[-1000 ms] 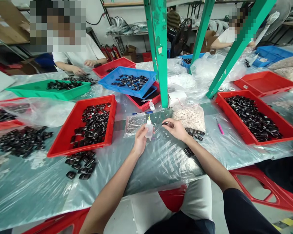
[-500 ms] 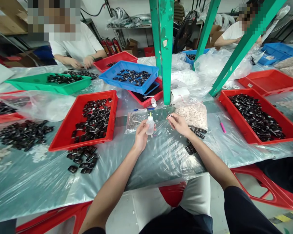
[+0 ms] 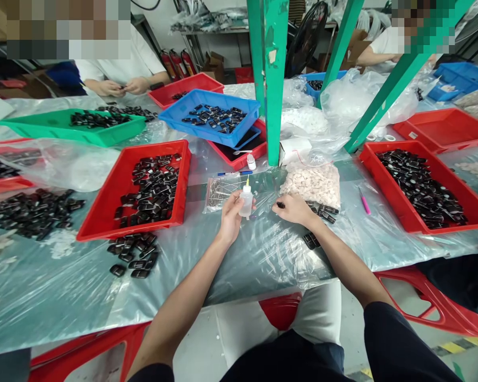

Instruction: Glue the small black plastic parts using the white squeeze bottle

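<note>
Upright in my left hand [image 3: 231, 216] is a small translucent squeeze bottle [image 3: 246, 203] with a yellow needle tip; the fingers are wrapped round it. My right hand [image 3: 293, 209] is closed on a small black plastic part [image 3: 280, 205], held at the fingertips a little right of the bottle. Its exact kind is too small to make out. Several like black parts [image 3: 322, 211] lie beside and behind my right wrist. Just beyond that hand rests a clear bag of small pale pieces [image 3: 313, 183]. A clear bag of thin metal pins [image 3: 222, 192] lies behind my left hand.
Red trays of black parts stand left [image 3: 93, 215] and right [image 3: 406, 212]. A green post [image 3: 274, 85] rises behind my hands, near a blue tray [image 3: 171, 118]. A pink-handled tool [image 3: 365, 204] and a blue pen [image 3: 235, 173] lie on the table. A co-worker's hands [image 3: 123, 86] work across it.
My right hand has turned over, so the black part now shows at its fingertips. My left hand still holds the bottle upright. The co-worker's hands opposite have lifted and come closer together.
</note>
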Motion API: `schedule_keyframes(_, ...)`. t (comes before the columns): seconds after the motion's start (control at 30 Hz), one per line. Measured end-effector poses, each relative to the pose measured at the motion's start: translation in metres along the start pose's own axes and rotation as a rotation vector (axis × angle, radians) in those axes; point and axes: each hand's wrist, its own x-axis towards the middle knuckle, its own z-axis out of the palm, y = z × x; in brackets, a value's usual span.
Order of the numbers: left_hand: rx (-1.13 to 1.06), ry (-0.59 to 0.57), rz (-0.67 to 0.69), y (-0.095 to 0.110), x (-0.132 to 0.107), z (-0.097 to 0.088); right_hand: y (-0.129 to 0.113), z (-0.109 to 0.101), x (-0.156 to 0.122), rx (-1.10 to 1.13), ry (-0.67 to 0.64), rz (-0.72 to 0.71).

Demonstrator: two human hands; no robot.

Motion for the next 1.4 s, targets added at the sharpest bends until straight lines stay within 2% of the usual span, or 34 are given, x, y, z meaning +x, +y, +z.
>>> schedule_keyframes(0.17, -0.005, 0.004, 0.002, 0.001, -0.001, 0.001, 0.001, 0.003, -0.002, -0.058, -0.036, 0.049)
schedule_keyframes(0.3, 0.001, 0.002, 0.007, 0.002, 0.000, 0.000, 0.007, 0.003, -0.002, 0.046, -0.015, 0.068)
schedule_keyframes(0.4, 0.004, 0.006, 0.008, 0.002, 0.000, 0.000, 0.009, -0.002, -0.005, 0.264, 0.024, 0.035)
schedule_keyframes(0.5, 0.000, 0.012, 0.004, 0.003, 0.000, -0.001, 0.010, -0.007, -0.007, 0.585, 0.037, -0.061)
schedule_keyframes(0.6, -0.001, 0.011, -0.006, 0.004, -0.001, 0.000, 0.013, -0.004, -0.004, 0.850, 0.090, -0.165)
schedule_keyframes(0.67, -0.005, 0.012, -0.015, 0.004, -0.002, 0.000, 0.015, 0.001, 0.000, 0.950, 0.145, -0.200)
schedule_keyframes(0.83, 0.001, 0.018, -0.032, 0.005, -0.001, 0.003, 0.014, 0.006, 0.006, 1.050, 0.217, -0.237)
schedule_keyframes(1.13, 0.084, 0.072, 0.054, 0.003, 0.000, 0.001, 0.012, -0.005, 0.004, 1.311, 0.133, -0.153)
schedule_keyframes(1.4, 0.145, 0.059, 0.063, 0.002, -0.002, 0.001, 0.011, -0.007, 0.002, 1.328, 0.071, -0.173)
